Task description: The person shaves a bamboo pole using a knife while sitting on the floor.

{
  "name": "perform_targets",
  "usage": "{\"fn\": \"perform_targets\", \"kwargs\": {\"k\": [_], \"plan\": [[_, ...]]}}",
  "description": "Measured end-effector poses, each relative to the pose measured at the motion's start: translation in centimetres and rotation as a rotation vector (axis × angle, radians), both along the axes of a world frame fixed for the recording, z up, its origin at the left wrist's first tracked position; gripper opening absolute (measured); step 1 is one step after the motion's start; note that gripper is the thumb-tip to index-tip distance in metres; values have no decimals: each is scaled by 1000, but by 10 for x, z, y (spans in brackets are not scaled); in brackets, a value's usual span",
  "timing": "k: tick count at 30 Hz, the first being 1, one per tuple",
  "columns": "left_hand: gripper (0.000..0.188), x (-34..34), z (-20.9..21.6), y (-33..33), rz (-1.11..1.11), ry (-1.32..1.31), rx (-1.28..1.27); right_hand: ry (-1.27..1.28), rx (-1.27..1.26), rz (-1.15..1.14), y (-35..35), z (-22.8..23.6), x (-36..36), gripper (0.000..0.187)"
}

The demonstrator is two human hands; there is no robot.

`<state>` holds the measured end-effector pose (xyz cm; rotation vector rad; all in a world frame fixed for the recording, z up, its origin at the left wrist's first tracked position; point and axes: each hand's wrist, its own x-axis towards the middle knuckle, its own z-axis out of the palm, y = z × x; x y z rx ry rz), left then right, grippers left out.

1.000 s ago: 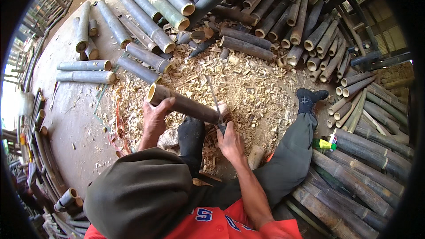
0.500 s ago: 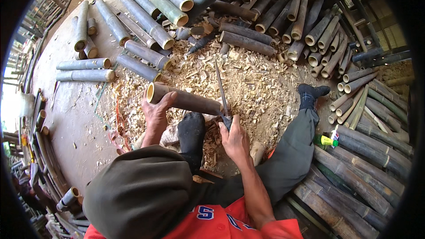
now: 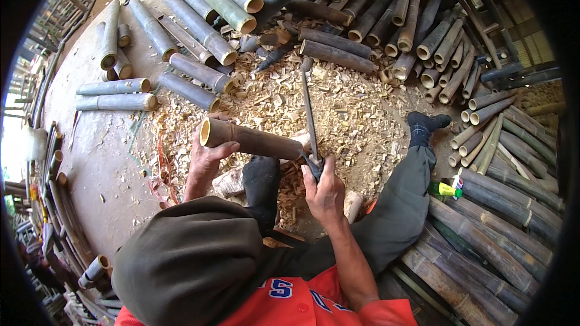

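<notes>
The left hand [image 3: 205, 160] closes around the hollow bamboo section's [image 3: 251, 140] open end, lying over the wood shavings [image 3: 356, 121], stiff, light, probably smooth-skinned, best gripped near that end, while the right hand [image 3: 323, 193] clenches a long-bladed knife [image 3: 309, 115].

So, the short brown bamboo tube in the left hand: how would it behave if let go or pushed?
The short brown bamboo tube is round, so it would probably roll if released. Its open hollow end suggests it is fairly light for its size. It looks stiff, lying straight while only the left hand grips one end and the long dark blade meets the other.
</notes>
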<state>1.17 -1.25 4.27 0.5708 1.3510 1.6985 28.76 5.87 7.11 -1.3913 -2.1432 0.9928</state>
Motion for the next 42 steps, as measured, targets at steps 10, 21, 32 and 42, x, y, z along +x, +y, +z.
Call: {"fn": "perform_targets", "kwargs": {"k": [10, 21, 32, 42], "plan": [[62, 13, -5, -4, 175, -196, 49, -102, -20, 9, 5, -2, -1, 35], [63, 2, 7, -9, -124, -97, 165, -241, -174, 16, -5, -25, 7, 40], [92, 19, 39, 12, 20, 267, -116, -281, -328, 18, 1, -75, 32, 44], [89, -2, -36, 64, -483, 1527, -413, 424, -850, -355, 5, -82, 43, 37]]}}
